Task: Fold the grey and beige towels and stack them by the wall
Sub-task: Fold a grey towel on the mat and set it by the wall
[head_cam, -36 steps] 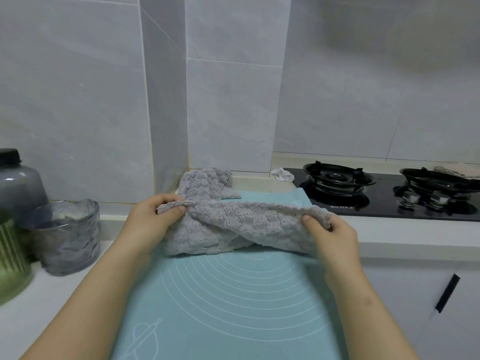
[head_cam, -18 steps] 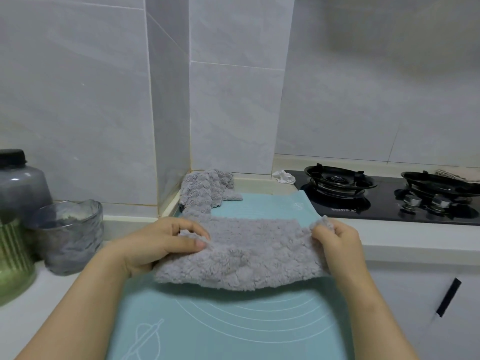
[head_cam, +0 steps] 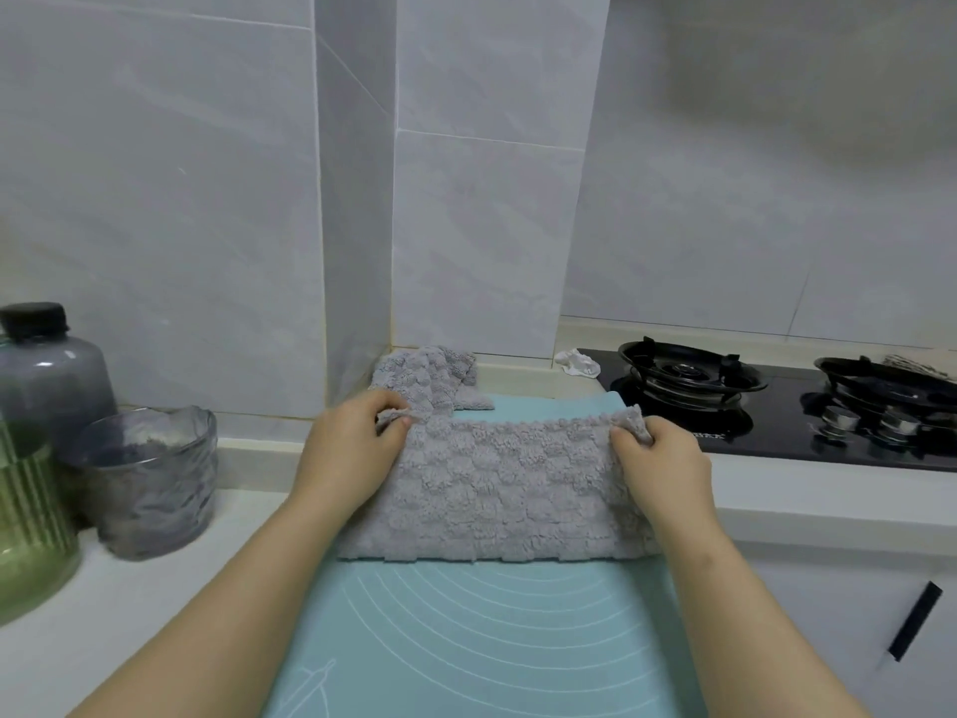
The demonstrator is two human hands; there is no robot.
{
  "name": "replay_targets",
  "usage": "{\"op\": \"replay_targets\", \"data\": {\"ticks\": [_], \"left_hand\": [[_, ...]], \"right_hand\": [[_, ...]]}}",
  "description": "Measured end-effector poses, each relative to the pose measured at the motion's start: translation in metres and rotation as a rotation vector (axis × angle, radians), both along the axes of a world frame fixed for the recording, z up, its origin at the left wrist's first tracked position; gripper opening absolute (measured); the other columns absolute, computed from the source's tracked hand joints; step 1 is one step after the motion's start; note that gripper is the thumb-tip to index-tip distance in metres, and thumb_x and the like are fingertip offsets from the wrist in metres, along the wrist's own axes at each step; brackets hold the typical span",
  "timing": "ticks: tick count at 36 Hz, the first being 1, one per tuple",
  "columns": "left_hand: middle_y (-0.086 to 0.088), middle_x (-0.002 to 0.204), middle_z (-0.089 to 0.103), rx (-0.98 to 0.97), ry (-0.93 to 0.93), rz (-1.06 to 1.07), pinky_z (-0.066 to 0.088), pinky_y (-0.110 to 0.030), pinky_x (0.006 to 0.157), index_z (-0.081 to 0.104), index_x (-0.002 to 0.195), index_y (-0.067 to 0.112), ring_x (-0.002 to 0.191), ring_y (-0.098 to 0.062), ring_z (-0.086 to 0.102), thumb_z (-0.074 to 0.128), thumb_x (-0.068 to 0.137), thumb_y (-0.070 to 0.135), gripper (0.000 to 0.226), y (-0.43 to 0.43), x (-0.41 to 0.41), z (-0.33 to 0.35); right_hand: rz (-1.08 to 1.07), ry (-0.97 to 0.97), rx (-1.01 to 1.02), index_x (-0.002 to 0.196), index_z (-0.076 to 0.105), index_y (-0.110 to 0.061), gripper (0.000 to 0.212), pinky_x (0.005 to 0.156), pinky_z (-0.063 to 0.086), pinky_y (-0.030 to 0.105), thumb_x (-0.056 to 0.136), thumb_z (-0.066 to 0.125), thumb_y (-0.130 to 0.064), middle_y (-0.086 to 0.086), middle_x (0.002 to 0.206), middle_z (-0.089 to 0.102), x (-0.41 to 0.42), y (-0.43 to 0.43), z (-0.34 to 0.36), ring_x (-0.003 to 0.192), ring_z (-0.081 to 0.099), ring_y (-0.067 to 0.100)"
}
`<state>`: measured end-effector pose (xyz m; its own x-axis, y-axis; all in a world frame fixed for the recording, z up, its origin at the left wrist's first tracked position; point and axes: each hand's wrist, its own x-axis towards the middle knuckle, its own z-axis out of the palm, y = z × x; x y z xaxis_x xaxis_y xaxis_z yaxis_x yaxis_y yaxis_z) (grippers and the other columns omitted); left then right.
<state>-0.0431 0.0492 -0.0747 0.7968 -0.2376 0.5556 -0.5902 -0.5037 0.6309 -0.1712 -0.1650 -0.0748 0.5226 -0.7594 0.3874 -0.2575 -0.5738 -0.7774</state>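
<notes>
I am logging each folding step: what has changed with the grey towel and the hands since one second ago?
The grey towel, held up bunched over the teal mat a second ago, now lies spread on it as a folded band. The left hand and right hand still pinch its far corners; nothing was let go. The other grey towel by the wall has not moved.

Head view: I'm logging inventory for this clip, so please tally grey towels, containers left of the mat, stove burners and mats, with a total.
Grey towels: 2 (front grey towel, grey towel by the wall)
Containers: 3 (dark bottle, glass cup, green jar)
Burners: 2 (left burner, right burner)
Mats: 1 (blue mat)
Total: 8
</notes>
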Motion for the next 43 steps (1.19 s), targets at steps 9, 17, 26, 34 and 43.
{"op": "replay_targets", "data": {"ticks": [9,17,26,34,43], "left_hand": [[-0.008,0.105,0.067,0.388,-0.092,0.11,0.041,-0.031,0.072,0.061,0.104,0.015,0.102,-0.029,0.057,0.049,0.093,0.022,0.018,-0.021,0.031,-0.008],[-0.007,0.11,0.059,0.577,-0.168,0.167,0.042,-0.034,0.07,0.057,0.101,0.013,0.1,-0.028,0.057,0.045,0.091,0.013,0.015,-0.027,0.041,-0.031],[-0.008,0.112,0.06,0.837,-0.159,0.195,0.042,-0.033,0.071,0.047,0.113,0.014,0.107,-0.028,0.056,0.039,0.095,0.015,0.021,-0.033,0.039,-0.035],[-0.005,0.101,0.063,0.531,-0.066,0.063,0.037,-0.031,0.07,0.052,0.109,0.021,0.105,-0.027,0.051,0.05,0.092,0.028,0.019,-0.025,0.031,-0.022],[0.0,0.092,0.057,-0.061,0.16,-0.107,0.029,-0.029,0.062,0.05,0.076,0.026,0.085,-0.02,0.048,0.068,0.083,0.023,0.019,-0.004,0.023,0.003]], "right_hand": [[-0.048,0.136,0.051,0.062,0.039,-0.013,0.032,0.054,0.032,0.029,0.092,0.048,-0.022,0.005,0.064,0.049,0.034,-0.01,-0.023,0.073,0.05,0.03],[-0.073,0.472,-0.074,0.09,0.052,-0.019,0.011,0.078,0.031,0.033,0.087,0.05,-0.029,0.006,0.106,0.059,0.035,-0.014,-0.03,0.108,0.045,0.031],[0.001,0.455,0.129,0.111,0.048,-0.019,0.042,0.079,0.045,0.037,0.076,0.057,-0.042,0.01,0.11,0.057,0.032,-0.019,-0.032,0.098,0.055,0.032],[0.251,0.213,0.335,0.092,0.055,-0.023,0.025,0.059,0.043,0.029,0.075,0.069,-0.011,0.008,0.071,0.065,0.017,-0.018,-0.02,0.058,0.056,0.021],[0.304,-0.11,0.468,0.07,0.06,-0.014,0.025,0.053,0.037,0.024,0.08,0.061,0.009,0.007,0.077,0.058,0.007,-0.019,-0.006,0.061,0.049,0.017]]}}
